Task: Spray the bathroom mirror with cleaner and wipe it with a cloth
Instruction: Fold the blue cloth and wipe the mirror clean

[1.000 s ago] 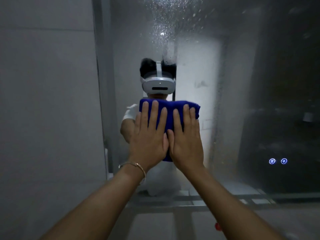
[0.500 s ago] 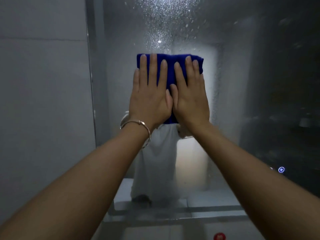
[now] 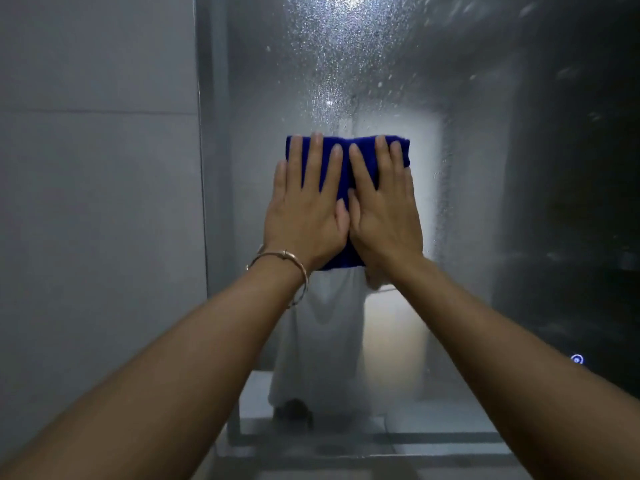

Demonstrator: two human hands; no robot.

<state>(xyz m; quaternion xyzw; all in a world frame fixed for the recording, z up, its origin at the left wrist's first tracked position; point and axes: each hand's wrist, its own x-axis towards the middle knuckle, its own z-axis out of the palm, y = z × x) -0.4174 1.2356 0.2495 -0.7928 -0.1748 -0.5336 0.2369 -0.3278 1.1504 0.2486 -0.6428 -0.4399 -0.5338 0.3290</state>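
A folded dark blue cloth (image 3: 341,174) lies flat against the bathroom mirror (image 3: 485,168). My left hand (image 3: 304,209) and my right hand (image 3: 384,209) press on it side by side, palms flat, fingers spread upward, thumbs touching. Most of the cloth is hidden under my hands. Spray droplets (image 3: 332,64) cover the glass above the cloth. A thin bracelet (image 3: 284,261) circles my left wrist. The mirror shows a person's white garment below my hands. No spray bottle is in view.
A grey tiled wall (image 3: 97,202) fills the left side, meeting the mirror's edge (image 3: 202,168). A small lit round button (image 3: 576,359) glows at the mirror's lower right. The right part of the mirror is dark.
Both hands pushed the cloth up the mirror, from the reflected chest to over the head. In the last half second they barely moved on the glass. The view tilted upward.
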